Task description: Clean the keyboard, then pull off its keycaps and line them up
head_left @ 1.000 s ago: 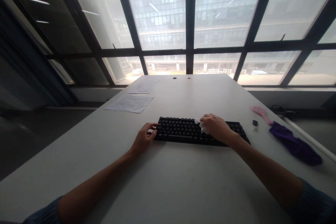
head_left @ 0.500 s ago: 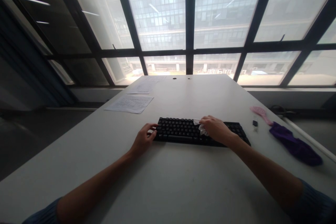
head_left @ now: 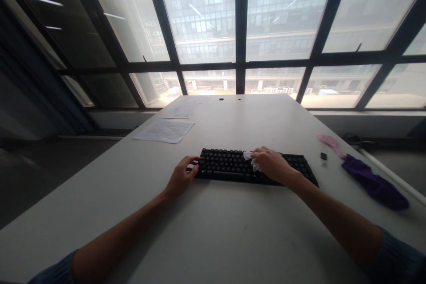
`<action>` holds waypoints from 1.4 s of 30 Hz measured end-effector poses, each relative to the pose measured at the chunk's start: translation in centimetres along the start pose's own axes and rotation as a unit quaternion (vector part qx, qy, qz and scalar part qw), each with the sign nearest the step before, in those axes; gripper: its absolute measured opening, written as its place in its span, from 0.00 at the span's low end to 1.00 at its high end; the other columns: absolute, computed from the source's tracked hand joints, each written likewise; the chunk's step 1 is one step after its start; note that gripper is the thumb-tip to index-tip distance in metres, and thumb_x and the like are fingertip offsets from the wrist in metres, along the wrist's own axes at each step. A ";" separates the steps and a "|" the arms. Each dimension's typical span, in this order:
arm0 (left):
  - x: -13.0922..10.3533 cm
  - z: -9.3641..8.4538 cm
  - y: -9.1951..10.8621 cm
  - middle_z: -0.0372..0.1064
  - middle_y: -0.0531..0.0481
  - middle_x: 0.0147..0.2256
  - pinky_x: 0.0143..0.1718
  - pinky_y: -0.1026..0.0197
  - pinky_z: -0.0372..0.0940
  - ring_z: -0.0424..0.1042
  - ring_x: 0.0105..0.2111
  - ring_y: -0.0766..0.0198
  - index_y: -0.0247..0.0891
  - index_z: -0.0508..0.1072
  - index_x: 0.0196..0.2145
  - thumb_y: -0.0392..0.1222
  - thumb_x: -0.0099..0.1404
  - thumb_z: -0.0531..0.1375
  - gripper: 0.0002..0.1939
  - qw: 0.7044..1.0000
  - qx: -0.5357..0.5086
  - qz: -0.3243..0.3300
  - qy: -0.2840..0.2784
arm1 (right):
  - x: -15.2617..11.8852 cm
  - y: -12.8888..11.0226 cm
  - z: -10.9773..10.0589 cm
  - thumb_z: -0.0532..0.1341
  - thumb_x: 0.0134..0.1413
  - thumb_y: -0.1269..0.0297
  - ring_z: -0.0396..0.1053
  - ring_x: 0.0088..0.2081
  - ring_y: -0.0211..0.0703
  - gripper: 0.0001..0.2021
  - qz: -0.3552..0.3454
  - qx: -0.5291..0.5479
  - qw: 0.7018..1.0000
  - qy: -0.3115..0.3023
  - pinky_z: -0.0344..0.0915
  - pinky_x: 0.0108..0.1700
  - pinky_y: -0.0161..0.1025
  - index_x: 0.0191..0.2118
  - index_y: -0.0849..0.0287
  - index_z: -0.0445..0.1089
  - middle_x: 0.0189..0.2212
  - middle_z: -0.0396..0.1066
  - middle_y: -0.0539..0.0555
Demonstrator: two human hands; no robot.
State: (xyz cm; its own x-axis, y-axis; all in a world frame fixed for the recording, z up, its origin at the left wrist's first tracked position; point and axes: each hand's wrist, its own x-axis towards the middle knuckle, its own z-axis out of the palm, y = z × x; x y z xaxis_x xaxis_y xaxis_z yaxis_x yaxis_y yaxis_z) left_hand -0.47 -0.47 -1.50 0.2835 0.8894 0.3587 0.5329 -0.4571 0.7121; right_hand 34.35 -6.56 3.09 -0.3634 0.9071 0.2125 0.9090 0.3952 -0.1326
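A black keyboard (head_left: 226,162) lies flat on the white table in front of me. My left hand (head_left: 182,173) is at its left end, thumb and fingers closed against the edge. Over the right part of the keys is my right hand (head_left: 269,163), its fingers closed round a crumpled white tissue (head_left: 255,165). The tissue sticks out on the left side of the fingers and rests against the keys. My right hand and wrist hide some of the keys beneath them.
Printed sheets of paper (head_left: 164,132) lie at the table's left. Toward the right edge are a small black object (head_left: 323,156), a pink handle-like item (head_left: 329,141) and a purple cloth (head_left: 374,182). Large windows (head_left: 206,13) stand beyond the white table (head_left: 246,124).
My right hand has shifted slightly to the left over the keys with the tissue. The left hand stays at the keyboard's left end.
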 end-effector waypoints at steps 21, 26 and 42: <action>0.0 0.0 -0.1 0.70 0.45 0.46 0.40 0.56 0.73 0.73 0.44 0.57 0.40 0.72 0.47 0.46 0.66 0.55 0.15 1.000 -0.003 0.001 -0.002 | 0.0 -0.2 -0.3 0.55 0.59 0.78 0.69 0.42 0.47 0.14 0.047 -0.044 0.998 0.027 0.62 0.44 0.39 0.43 0.59 0.75 0.40 0.75 0.58; 0.0 0.0 0.0 0.70 0.45 0.45 0.40 0.56 0.73 0.73 0.43 0.57 0.39 0.73 0.46 0.46 0.65 0.55 0.15 1.000 0.001 0.001 0.002 | 0.3 -0.5 0.0 0.55 0.62 0.76 0.68 0.46 0.46 0.15 -0.015 0.017 0.999 0.042 0.63 0.48 0.38 0.47 0.57 0.75 0.44 0.75 0.56; -0.5 0.0 0.7 0.68 0.44 0.49 0.48 0.51 0.70 0.70 0.49 0.55 0.39 0.71 0.49 0.41 0.68 0.54 0.13 0.991 0.087 0.103 0.018 | 0.3 -0.5 0.4 0.56 0.60 0.78 0.70 0.47 0.48 0.16 -0.045 0.047 0.996 0.061 0.67 0.49 0.42 0.47 0.58 0.75 0.43 0.75 0.58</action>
State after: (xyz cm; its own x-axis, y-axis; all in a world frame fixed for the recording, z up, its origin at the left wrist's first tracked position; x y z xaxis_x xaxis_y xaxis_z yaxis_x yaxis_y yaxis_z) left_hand -0.24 -1.22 -1.19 0.3743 0.7750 0.5092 0.5962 -0.6217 0.5080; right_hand 33.72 -6.39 2.86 -0.4095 0.8456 0.3426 0.8486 0.4908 -0.1972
